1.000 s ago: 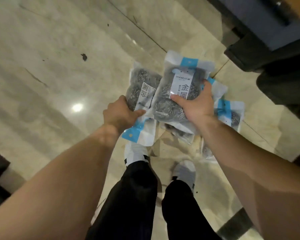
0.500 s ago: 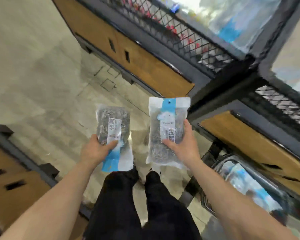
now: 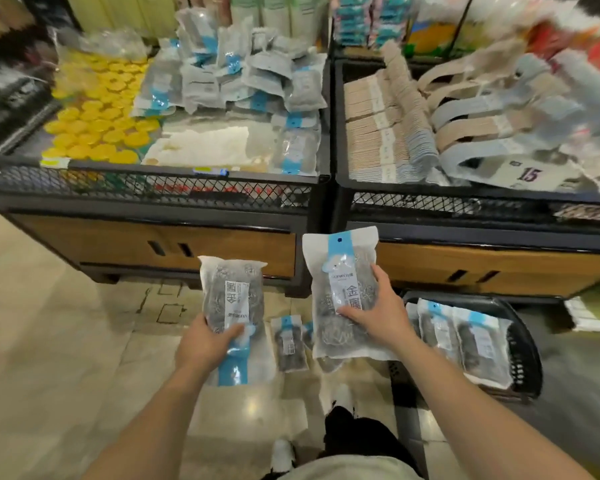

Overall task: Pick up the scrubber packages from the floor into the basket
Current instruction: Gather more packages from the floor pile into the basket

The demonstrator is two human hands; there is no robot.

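Standing at the display bins, person has both hands out front, apart, one scrubber package each. Left to right:

- Left bin, black mesh front over wood panel: yellow round items at its left, white pad-like goods in front, a heap of grey packs with blue tabs behind and to the right.
- Left hand clamped on the lower part of the left package, thumb across the front, blue header pointing down toward the person.
- Loose packages flat on the floor between the two held ones, partly hidden behind the right one.
- Right hand gripping the right package by its right edge, thumb on the label, blue header up. Held higher than the left one.
- Right bin: beige and pale blue strap-like goods in rows, detail blurred.
- Black basket on the floor just below the right bin, right of the right hand. Several scrubber packages in it, lying side by side.
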